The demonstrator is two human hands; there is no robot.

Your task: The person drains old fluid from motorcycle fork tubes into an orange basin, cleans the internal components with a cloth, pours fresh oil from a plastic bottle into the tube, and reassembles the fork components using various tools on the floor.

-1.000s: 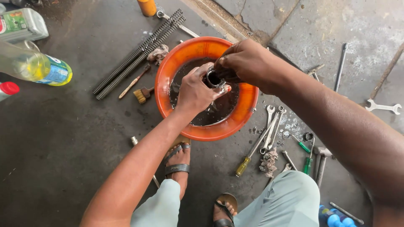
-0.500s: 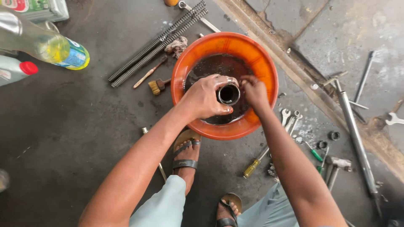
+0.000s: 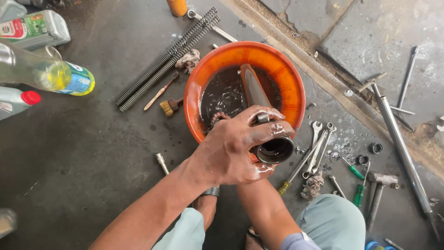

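1. left hand (image 3: 233, 150): oily, fingers wrapped tight around the open upper end of a dark metal tube (image 3: 259, 111); the grip is closed on the tube just below its mouth.
2. the tube stands tilted, its near end raised toward the camera with the round opening showing, its far end down in the dark liquid of an orange basin (image 3: 296, 88).
3. right hand: hidden behind the left hand and the tube; only the right forearm (image 3: 268, 215) shows, rising from the near edge. its grip cannot be told.
4. the basin sits on a dark concrete floor (image 3: 92, 153), centre of the scene, holding murky brown-black fluid.
5. far left of the basin: 2 long coil springs (image 3: 166, 58) lie side by side, with a rag just beside them and a small brush (image 3: 169, 107) near the basin's left rim.
6. left edge: a clear bottle of yellow liquid (image 3: 46, 74) lies on its side, well apart from the basin.
7. right of the basin: spanners (image 3: 317, 148) lie fanned together; green-handled screwdrivers (image 3: 358, 190) and a hammer (image 3: 381, 180) lie nearer; a long chrome tube (image 3: 400, 148) runs along the right.
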